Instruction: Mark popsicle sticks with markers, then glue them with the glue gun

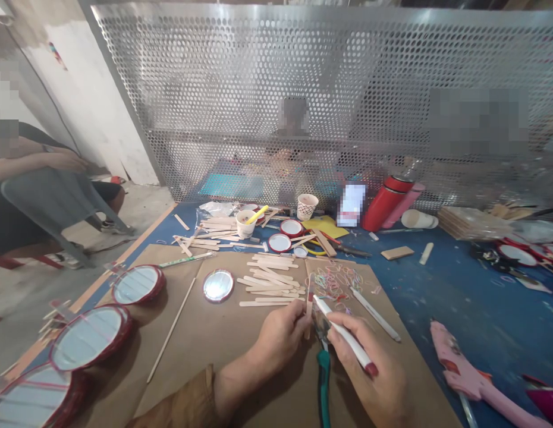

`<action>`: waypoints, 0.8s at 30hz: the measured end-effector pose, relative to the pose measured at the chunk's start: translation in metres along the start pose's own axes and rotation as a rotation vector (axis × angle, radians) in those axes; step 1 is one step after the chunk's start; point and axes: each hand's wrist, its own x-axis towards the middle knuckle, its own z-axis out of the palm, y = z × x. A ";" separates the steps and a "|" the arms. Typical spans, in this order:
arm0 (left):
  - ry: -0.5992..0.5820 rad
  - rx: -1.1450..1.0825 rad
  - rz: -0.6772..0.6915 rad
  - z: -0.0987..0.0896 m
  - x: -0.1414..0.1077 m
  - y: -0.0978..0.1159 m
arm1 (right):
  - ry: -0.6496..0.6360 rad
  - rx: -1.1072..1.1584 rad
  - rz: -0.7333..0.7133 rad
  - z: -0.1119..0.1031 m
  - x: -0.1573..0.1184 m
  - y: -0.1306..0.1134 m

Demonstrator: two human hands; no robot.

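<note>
stick [309,303]: matt bare wood | pen [343,336]: smooth white plastic | sheet [205,333]: matt brown cardboard | screen [303,77]: perforated metal

Left hand [279,342]: pinches an upright craft stick [309,303] in its fingers, a brown sleeve [182,407] at the forearm.
Right hand [368,380]: grips a white marker [343,336] with a red end, its tip at the craft stick.
Between the hands: a teal-handled tool [323,386], its head partly hidden.
Cardboard sheet [205,356]: holds loose popsicle sticks [267,279], coloured rubber bands [332,282], a round mirror [218,285] and a second white marker [374,314].
Left of the sheet: red-rimmed round frames [91,337].
Blue table [477,303]: carries a pink glue gun [473,380] and a red flask [386,203].
Beyond: a perforated metal screen [267,89].
Far left: a seated person [35,172].
</note>
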 end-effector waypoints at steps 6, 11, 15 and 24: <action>0.008 0.000 -0.001 0.000 0.000 -0.003 | 0.021 0.005 0.017 0.000 -0.001 -0.001; -0.003 -0.030 0.017 0.001 0.000 -0.004 | 0.005 0.004 -0.020 -0.003 0.000 -0.003; 0.005 -0.056 -0.001 0.002 -0.001 0.002 | 0.006 0.000 -0.042 -0.004 0.000 -0.003; 0.002 0.015 0.001 0.000 0.000 0.001 | 0.012 -0.021 -0.107 -0.002 0.002 -0.001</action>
